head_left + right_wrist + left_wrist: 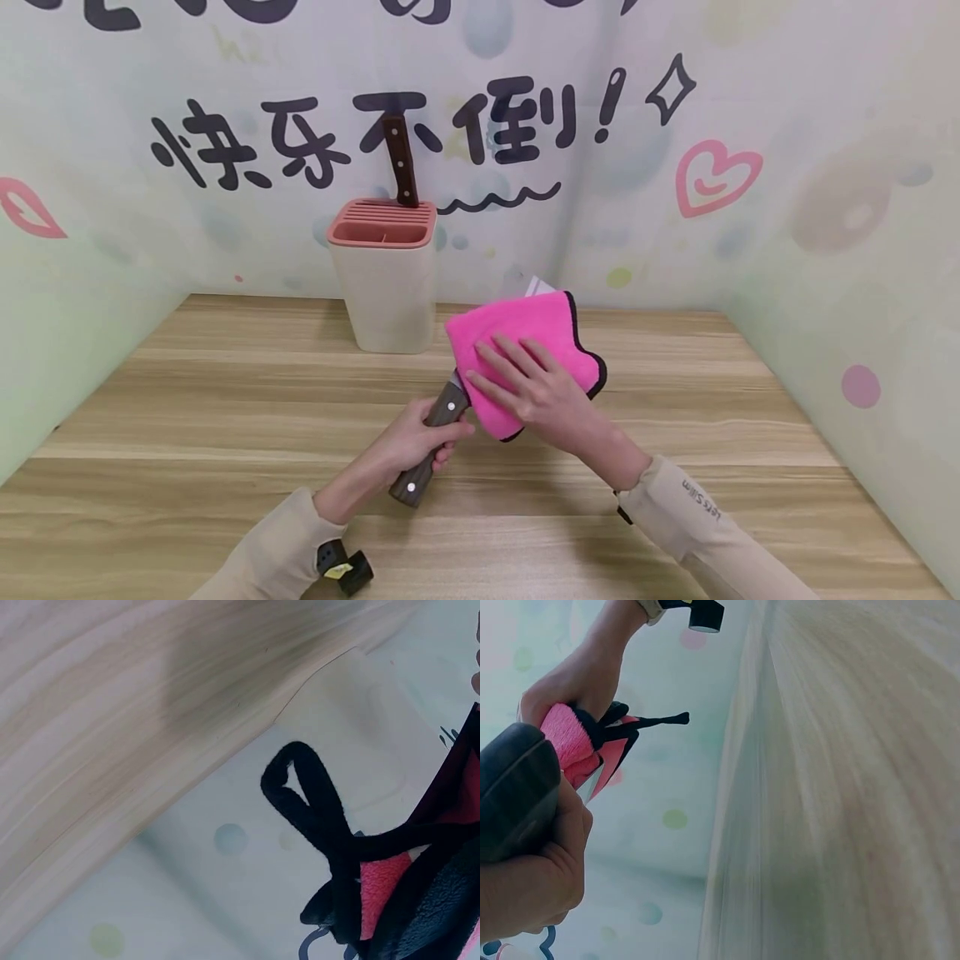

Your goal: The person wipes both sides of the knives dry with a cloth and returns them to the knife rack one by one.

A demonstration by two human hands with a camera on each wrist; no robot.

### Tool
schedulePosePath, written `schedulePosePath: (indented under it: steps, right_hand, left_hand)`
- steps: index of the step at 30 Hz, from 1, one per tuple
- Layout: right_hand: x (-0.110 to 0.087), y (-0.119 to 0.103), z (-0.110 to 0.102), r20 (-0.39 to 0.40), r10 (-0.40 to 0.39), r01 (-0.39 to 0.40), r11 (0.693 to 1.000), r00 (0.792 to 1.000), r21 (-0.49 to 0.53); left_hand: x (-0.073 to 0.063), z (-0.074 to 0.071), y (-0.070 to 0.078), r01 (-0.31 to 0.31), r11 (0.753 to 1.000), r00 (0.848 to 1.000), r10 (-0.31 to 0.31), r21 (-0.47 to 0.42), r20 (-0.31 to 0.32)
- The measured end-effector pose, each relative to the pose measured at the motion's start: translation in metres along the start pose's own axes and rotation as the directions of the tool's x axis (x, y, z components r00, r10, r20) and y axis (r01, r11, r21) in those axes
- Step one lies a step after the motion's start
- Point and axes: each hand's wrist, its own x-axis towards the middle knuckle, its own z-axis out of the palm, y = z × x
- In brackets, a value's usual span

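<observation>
My left hand (415, 435) grips the dark handle of a knife (450, 404), held at a slant with the blade pointing away to the upper right. A pink cloth (517, 321) with black edging covers most of the blade; only a pale tip shows past its far edge. My right hand (543, 396) holds the cloth against the blade, fingers spread over its top, thumb hidden. In the left wrist view a sliver of blade (594, 782) shows below the folded cloth (570, 742). A black loop (300, 787) hangs from the cloth in the right wrist view.
A cream knife block (386, 296) with a salmon slotted top stands at the back of the wooden table (247, 400). Another knife (401, 162) stands in it, its brown handle upward. Printed walls (637, 225) enclose the back and both sides.
</observation>
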Motion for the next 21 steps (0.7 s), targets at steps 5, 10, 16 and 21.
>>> schedulePosePath:
  steps: [5, 10, 16, 21]
  right_hand:
    - [0.0002, -0.0021, 0.0018, -0.060, -0.062, 0.062, 0.998, 0.996, -0.004]
    - [0.0007, -0.0029, 0.0018, -0.064, -0.066, 0.066, 0.998, 0.996, -0.001]
    - [-0.0003, -0.0018, 0.0007, -0.051, -0.055, 0.056, 0.998, 0.997, 0.013]
    - [-0.0023, 0.0021, 0.0000, -0.018, -0.016, 0.016, 1.000, 1.000, 0.021]
  left_hand:
    - [-0.0004, -0.0004, 0.0003, 0.005, 1.000, 1.000, -0.005, 0.000, -0.010]
    - [-0.0016, -0.0008, -0.0004, 0.007, 1.000, 1.000, -0.007, -0.001, -0.013]
    - [-0.0016, -0.0011, -0.0008, 0.008, 1.000, 1.000, -0.008, -0.023, -0.007]
    - [-0.0023, -0.0016, 0.0008, 0.009, 1.000, 1.000, -0.010, -0.015, -0.010]
